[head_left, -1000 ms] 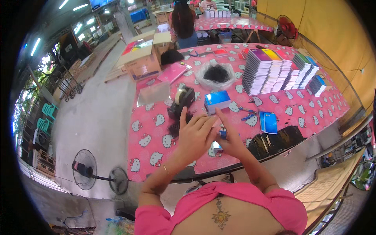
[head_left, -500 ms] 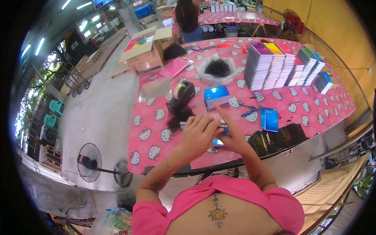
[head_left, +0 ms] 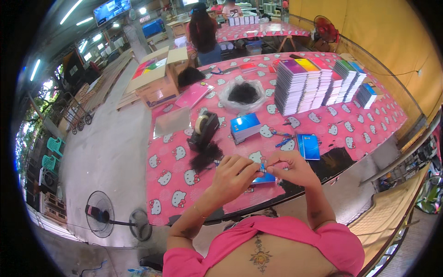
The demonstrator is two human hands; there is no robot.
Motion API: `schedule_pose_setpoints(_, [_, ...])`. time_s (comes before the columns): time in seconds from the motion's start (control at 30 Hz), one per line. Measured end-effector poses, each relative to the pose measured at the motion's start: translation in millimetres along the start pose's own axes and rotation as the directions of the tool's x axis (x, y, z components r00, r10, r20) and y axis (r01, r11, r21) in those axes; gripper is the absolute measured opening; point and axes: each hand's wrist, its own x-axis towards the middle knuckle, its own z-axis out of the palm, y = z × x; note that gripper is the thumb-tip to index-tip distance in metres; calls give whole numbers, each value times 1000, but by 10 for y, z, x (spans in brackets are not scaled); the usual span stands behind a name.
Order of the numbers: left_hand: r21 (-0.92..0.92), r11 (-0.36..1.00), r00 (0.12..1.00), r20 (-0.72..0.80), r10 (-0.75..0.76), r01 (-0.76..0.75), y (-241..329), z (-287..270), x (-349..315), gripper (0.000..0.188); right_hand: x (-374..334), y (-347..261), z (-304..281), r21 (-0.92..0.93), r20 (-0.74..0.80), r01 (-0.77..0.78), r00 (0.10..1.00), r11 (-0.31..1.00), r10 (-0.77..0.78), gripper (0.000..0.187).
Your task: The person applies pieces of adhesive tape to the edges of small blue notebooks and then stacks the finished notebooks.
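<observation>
My left hand is closed over a blue notebook held edge-up; only a narrow blue and white strip of it shows past my fingers. My right hand pinches thumb and forefinger together at the strip's right end, and what lies in the pinch is too small to make out. Below them a blue cover lies near the table edge. Beside my left hand sits a black, hair-like bundle. A short stack of blue notebooks stands just beyond my hands.
A tape dispenser, a plastic bag with black bristly stuff and more blue notebooks lie on the pink table. Tall notebook stacks stand right. An open carton is at far left; a person stands beyond.
My right hand has swung from an upward-pointing forefinger to a pinch at the notebook's right end. My left hand stays closed on the notebook. The view has tilted up and shifted.
</observation>
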Motion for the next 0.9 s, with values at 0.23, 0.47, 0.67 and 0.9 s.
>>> schedule_pose_setpoints(0.23, [104,995,998,62,-6,-1,199,456,297,28,-110,157,-125,-310,-361,-15,927,951,-104,12])
schedule_pose_setpoints(0.47, [163,977,975,149,-164,139,147,595,495,20,-151,453,-229,202,-369,-79,917,976,151,15])
schedule_pose_setpoints(0.67, [-86,995,996,74,-50,57,-51,706,588,26,-250,792,-231,-238,-486,57,857,970,-170,36])
schedule_pose_setpoints(0.9, [-15,986,883,448,-143,168,-161,1477,-1164,33,-806,2253,-995,-734,-661,-523,697,434,-278,36])
